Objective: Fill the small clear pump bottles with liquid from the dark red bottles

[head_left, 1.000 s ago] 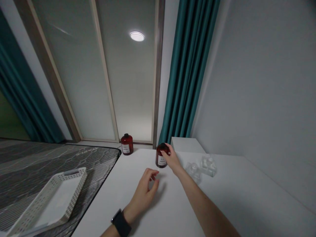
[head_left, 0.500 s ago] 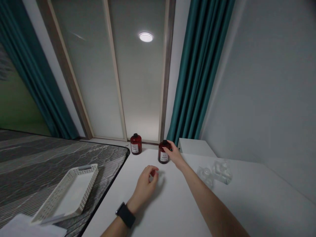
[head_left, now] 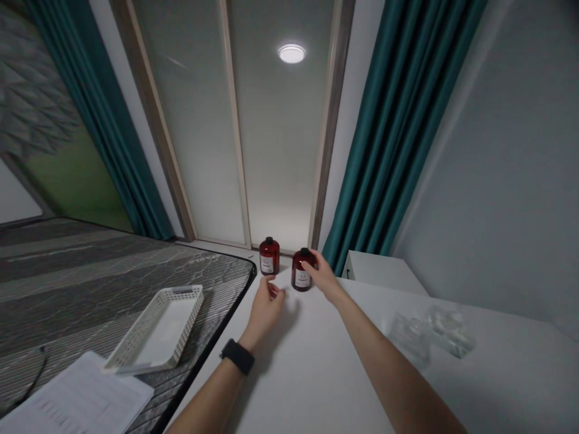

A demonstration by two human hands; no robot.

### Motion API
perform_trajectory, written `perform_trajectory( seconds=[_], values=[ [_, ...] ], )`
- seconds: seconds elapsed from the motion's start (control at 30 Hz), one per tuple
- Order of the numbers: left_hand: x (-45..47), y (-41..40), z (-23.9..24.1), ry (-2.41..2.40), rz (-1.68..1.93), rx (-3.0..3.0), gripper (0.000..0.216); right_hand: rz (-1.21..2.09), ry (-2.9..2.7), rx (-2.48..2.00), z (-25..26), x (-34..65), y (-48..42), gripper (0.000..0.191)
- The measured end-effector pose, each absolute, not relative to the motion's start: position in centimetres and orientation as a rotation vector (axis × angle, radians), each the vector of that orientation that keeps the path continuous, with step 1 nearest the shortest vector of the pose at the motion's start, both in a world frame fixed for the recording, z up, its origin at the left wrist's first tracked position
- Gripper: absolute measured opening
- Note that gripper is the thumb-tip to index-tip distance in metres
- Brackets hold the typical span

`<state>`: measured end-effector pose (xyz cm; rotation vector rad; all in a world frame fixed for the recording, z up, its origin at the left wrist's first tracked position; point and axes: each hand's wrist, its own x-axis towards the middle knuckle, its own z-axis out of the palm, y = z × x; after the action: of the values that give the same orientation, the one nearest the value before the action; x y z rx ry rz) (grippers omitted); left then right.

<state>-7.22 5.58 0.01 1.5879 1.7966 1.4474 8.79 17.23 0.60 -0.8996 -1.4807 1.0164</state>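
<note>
My right hand (head_left: 324, 277) is wrapped round the right side of a dark red bottle (head_left: 302, 271) with a black cap and a white label. The bottle is upright at the far end of the white table (head_left: 312, 374). A second, matching red bottle (head_left: 269, 258) stands to its left, a small gap between them. My left hand (head_left: 266, 302), with a black watch (head_left: 237, 355) on the wrist, hovers just in front of the left bottle. Its fingers are curled but apart, and nothing shows in them.
Clear plastic-like items (head_left: 429, 331) lie on the table's right side. At left, a white perforated basket (head_left: 158, 325) and printed papers (head_left: 85, 401) rest on a grey striped mattress (head_left: 122, 256). A white cabinet (head_left: 384, 270) stands behind the table, near a teal curtain (head_left: 389, 157).
The view has swung left. My right hand and its bottle have come closer to the other bottle. My left hand has moved forward, towards the left bottle.
</note>
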Motion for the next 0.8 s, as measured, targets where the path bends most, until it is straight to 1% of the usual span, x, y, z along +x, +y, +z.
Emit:
perform_trajectory(
  seconds=[0.17, 0.37, 0.57, 0.8],
  values=[
    [-9.9, 9.6, 1.8, 2.017, 1.584, 1.66, 0.043, 1.011, -1.496, -0.904, 0.4, 8.2, 17.7, 0.05],
    [-11.2, 13.9, 2.5, 2.076, 1.55, 1.813, 0.064, 0.999, -1.513, -0.94, -0.2, 8.4, 18.1, 0.052],
    [-11.9, 15.9, 1.8, 2.038, 1.482, 1.886, 0.067, 0.979, -1.518, -0.946, -0.4, 8.4, 18.4, 0.05],
    [-11.8, 14.4, 1.9, 1.963, 1.479, 1.935, 0.06, 0.98, -1.529, -0.932, -0.4, 8.5, 18.5, 0.049]
  ],
)
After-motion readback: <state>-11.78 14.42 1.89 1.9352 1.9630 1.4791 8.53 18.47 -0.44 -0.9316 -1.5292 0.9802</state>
